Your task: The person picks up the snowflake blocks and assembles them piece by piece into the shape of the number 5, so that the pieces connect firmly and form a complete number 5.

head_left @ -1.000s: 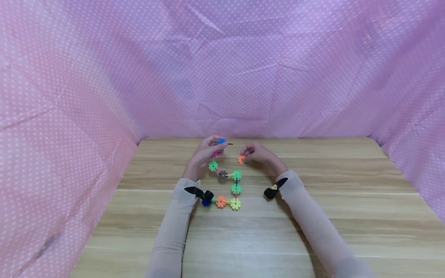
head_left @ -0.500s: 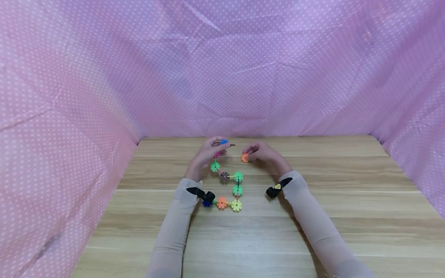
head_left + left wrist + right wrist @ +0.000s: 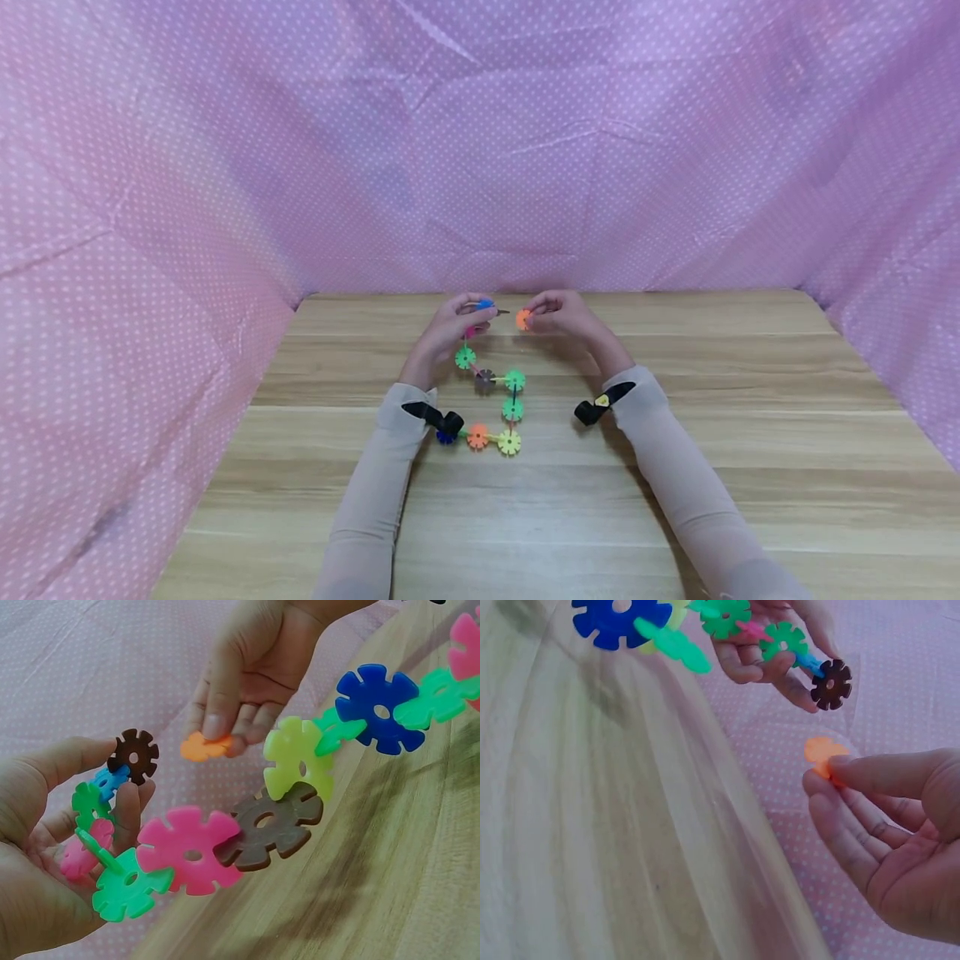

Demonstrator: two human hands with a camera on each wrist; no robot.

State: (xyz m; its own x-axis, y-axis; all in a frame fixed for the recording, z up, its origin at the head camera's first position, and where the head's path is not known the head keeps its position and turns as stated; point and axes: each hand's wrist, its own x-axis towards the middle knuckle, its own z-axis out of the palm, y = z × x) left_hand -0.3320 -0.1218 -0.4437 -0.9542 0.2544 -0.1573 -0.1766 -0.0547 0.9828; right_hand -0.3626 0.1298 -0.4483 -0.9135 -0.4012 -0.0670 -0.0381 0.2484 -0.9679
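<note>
My left hand (image 3: 448,327) holds one end of a chain of notched plastic snowflake discs, its fingers curled around the last few. At that end, a brown disc (image 3: 142,747) sticks out past the fingertips, joined to a blue disc (image 3: 111,783). The chain runs on through pink, green, brown and yellow discs toward the forearm; a dark blue disc (image 3: 446,437) at its near end is partly hidden by the left wrist camera. Between thumb and fingers, my right hand (image 3: 564,317) pinches a single orange disc (image 3: 822,753), a short gap from the brown one.
Beneath the hands lies a wood-grain table (image 3: 750,450). Pink dotted cloth (image 3: 525,183) rises behind its far edge and on both sides. Each sleeve cuff carries a black wrist camera (image 3: 588,412).
The right hand has carried the orange disc away from my body and it now stands level with the brown end disc. The left hand shifted slightly right with the chain.
</note>
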